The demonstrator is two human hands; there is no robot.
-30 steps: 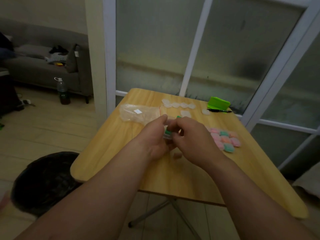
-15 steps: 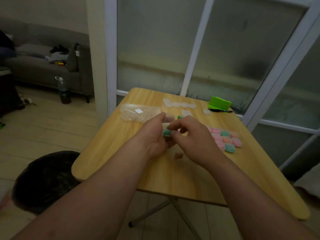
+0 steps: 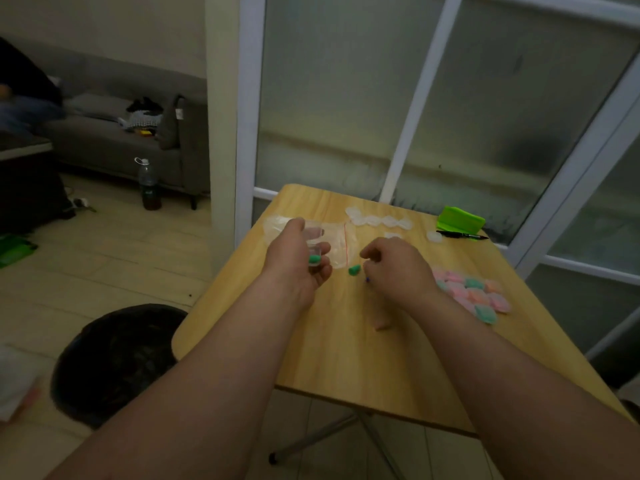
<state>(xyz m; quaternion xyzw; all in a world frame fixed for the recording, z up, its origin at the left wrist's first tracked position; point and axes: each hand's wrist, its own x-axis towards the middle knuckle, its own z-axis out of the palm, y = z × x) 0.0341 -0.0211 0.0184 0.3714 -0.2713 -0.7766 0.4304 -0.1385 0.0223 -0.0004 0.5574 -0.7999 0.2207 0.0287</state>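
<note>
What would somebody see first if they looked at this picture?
Probably the two hands over the wooden table: the left hand grips a small green piece, and the right hand is beside a second green piece lying there. Next, the heap of pink and green pieces further right.

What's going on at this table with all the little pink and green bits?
A person seems to be packing small coloured pieces into tiny clear cases. The left hand holds a small clear case with a green piece inside, above the wooden table. The right hand, fingers curled, is beside a loose green piece lying on the table. Empty clear cases lie near the far edge, and a pile of pink and green filled ones sits to the right.
</note>
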